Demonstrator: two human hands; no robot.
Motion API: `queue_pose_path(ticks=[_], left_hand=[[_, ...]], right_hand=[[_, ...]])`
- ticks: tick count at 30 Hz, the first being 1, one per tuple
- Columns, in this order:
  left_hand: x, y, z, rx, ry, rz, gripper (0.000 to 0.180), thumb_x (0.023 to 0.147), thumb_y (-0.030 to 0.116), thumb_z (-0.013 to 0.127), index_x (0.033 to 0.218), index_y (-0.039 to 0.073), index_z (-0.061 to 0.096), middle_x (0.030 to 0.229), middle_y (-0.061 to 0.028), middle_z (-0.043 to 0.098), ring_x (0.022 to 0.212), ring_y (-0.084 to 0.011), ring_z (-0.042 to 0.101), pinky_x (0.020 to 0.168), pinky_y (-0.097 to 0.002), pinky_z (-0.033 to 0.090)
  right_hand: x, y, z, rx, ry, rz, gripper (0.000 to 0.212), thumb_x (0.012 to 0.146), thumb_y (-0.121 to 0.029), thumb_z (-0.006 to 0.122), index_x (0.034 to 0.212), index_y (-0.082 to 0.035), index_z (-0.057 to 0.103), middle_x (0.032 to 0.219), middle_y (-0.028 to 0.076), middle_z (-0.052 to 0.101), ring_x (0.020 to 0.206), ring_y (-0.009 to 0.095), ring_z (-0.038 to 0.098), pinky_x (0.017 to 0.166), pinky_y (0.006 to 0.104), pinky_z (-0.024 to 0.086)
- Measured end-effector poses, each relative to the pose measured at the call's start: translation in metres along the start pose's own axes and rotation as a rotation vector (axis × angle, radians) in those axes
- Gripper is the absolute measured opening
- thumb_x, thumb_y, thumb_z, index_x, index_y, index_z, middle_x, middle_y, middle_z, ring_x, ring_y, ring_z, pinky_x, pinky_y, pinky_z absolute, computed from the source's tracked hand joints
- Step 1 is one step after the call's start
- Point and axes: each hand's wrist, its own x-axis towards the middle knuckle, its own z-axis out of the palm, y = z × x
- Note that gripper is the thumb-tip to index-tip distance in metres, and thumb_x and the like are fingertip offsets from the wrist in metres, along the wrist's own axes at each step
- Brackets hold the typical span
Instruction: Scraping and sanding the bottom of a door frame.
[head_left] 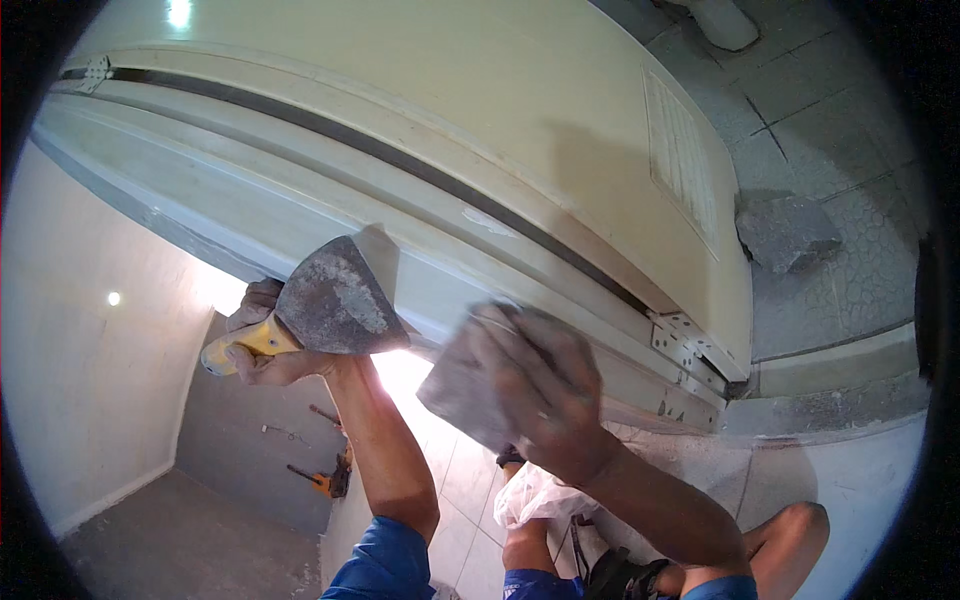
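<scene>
My left hand [268, 368] is wrapped round the yellow handle of a wide putty knife [335, 300]. The knife's broad grey blade, streaked with pale residue, is raised in front of the white door frame [430, 275]. On the right, my right hand [545, 395] is smeared by motion, its fingers bent over a flat grey sheet [460, 388] that looks like sandpaper. The sheet is close to the lower part of the frame; whether it touches the frame I cannot tell.
Beyond the frame stands a cream door [400, 90] with a louvred vent [682, 150], hung on a metal hinge [688, 350]. A grey block [790, 232] lies on the tiled floor at right. Lower left are orange-and-black tools [328, 482]. Clear plastic [540, 497] lies by my legs.
</scene>
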Motion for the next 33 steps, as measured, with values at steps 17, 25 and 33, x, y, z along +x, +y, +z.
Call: queue_pose_path(ticks=[17,25,33], left_hand=[[-0.002,-0.001,0.001,0.096,-0.068,0.000,0.035,0.078,0.043,0.044,0.063,0.012,0.038,0.060,-0.0019,0.035,0.058,-0.0156,0.040,0.056,-0.0311,0.035],[0.007,0.007,-0.004,-0.075,-0.126,-0.095,0.033,0.076,0.042,0.043,0.065,0.011,0.041,0.059,-0.0018,0.035,0.057,-0.0151,0.040,0.056,-0.0298,0.036],[0.008,0.000,-0.004,0.033,-0.178,-0.052,0.036,0.077,0.043,0.044,0.061,0.010,0.042,0.058,-0.0031,0.035,0.055,-0.0161,0.039,0.056,-0.0309,0.036]], right_hand=[[0.008,0.005,0.002,0.048,0.014,-0.008,0.054,0.064,-0.013,0.074,0.114,0.000,0.058,0.118,0.015,0.059,0.101,0.028,0.055,0.086,0.0380,0.045],[-0.044,0.020,-0.012,-0.076,-0.072,0.032,0.052,0.071,-0.018,0.067,0.118,0.001,0.056,0.121,0.014,0.057,0.101,0.025,0.055,0.085,0.0383,0.046],[0.032,-0.007,0.016,-0.044,0.099,-0.066,0.050,0.070,-0.018,0.061,0.115,0.003,0.056,0.114,0.017,0.059,0.094,0.026,0.055,0.080,0.0379,0.049]])
